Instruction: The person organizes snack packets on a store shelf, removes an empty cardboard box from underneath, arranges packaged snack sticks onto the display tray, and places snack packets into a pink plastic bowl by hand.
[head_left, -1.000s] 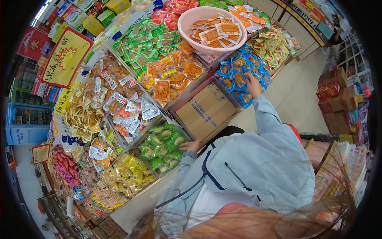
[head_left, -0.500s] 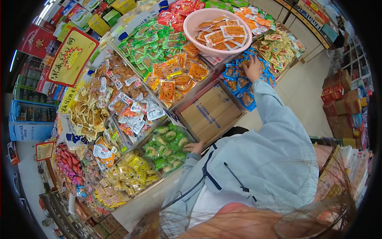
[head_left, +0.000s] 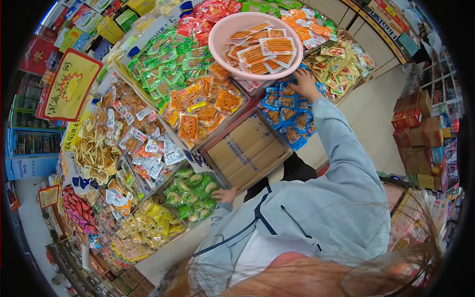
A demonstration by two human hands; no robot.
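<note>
Now, between one and two o'clock, the right hand (head_left: 306,85) bends over glossy, crinkled blue packets (head_left: 292,115), grip unclear, higher up the heap than at first; at six, the left hand (head_left: 225,195) spreads open beside rounded green packets (head_left: 190,195).

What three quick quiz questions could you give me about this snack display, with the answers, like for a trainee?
1. Multiple choice: what colour are the snack packets at the right hand?
a) red
b) blue
c) yellow

2. True or false: the pink plastic basket holds loose green apples.

3. Fill in the blank: the left hand is at the edge of a bin of round snacks in ____ wrappers.

Key: 1. b; 2. false, it holds packets of orange-brown snack sticks; 3. green
</note>
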